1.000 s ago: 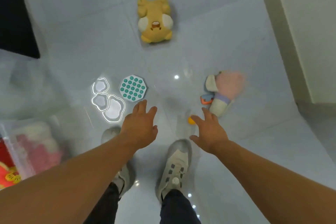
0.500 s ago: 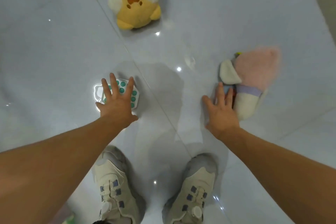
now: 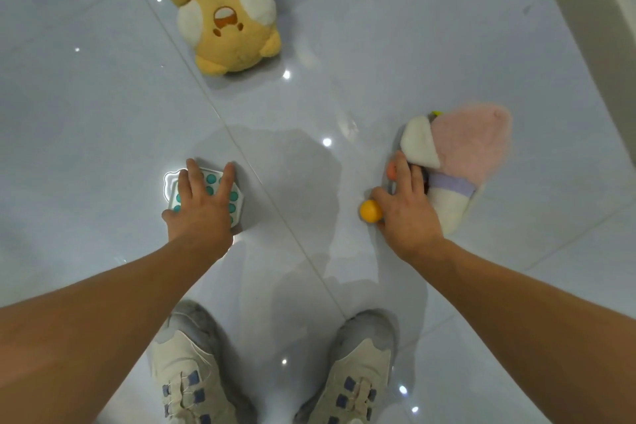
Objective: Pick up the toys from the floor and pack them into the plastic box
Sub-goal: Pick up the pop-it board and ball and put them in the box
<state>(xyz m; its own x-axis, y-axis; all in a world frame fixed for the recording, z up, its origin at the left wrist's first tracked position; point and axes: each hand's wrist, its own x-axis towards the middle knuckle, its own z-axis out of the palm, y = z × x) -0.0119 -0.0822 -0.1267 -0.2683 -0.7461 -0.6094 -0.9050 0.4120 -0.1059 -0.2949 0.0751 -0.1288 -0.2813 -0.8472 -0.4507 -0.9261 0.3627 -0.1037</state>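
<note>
No toy is lifted yet: the left hand (image 3: 199, 213) lies spread flat on the teal-dotted toy (image 3: 220, 194), the right hand (image 3: 407, 213) curls around an orange ball (image 3: 370, 211) beside the pink plush (image 3: 461, 155), while the yellow plush (image 3: 222, 10) lies untouched on the floor (image 3: 378, 45) (box out of view).

You stand on shiny pale floor tiles (image 3: 413, 45). Thin lines run between tiles. Little light spots shine on floor. Your two pale shoes (image 3: 187, 375), blue laces, sit at bottom. Wall (image 3: 599, 10) at top right.
</note>
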